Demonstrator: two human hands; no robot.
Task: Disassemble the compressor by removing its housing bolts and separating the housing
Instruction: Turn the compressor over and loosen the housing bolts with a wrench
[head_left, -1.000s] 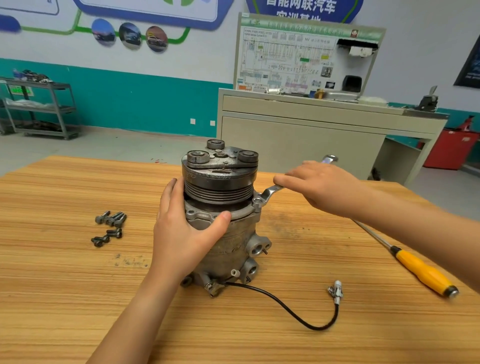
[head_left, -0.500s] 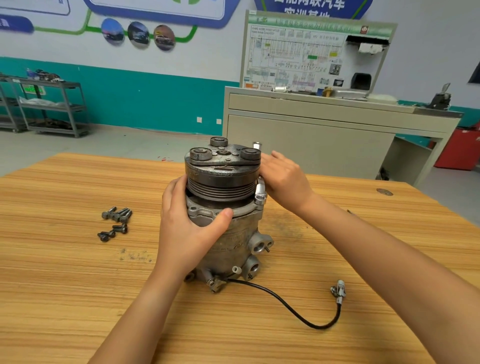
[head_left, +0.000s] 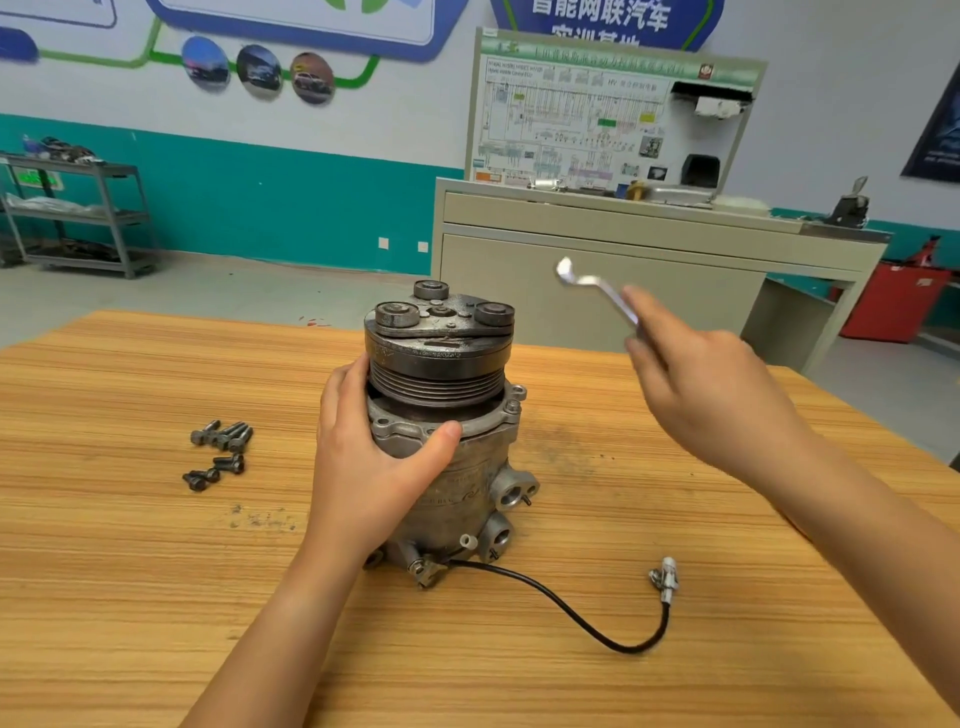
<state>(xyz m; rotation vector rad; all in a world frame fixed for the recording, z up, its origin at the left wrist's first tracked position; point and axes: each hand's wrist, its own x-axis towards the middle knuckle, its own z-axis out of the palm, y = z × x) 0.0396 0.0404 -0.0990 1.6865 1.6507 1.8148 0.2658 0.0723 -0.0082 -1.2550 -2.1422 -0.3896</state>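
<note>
Grey compressor (head_left: 447, 447) within left fingers (head_left: 337, 395)

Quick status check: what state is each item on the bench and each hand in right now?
Compressor: upright on the table, housing not separated.
Flange bolt: seated.
Loose bolts: out, lying left of the compressor.
Wrench: lifted clear, blurred.
Left hand: gripping the compressor.
Right hand: holding the wrench.
Cable: attached, slack.

Loose bolts (head_left: 221, 452) left of compressor (head_left: 447, 441); right side open.
</note>
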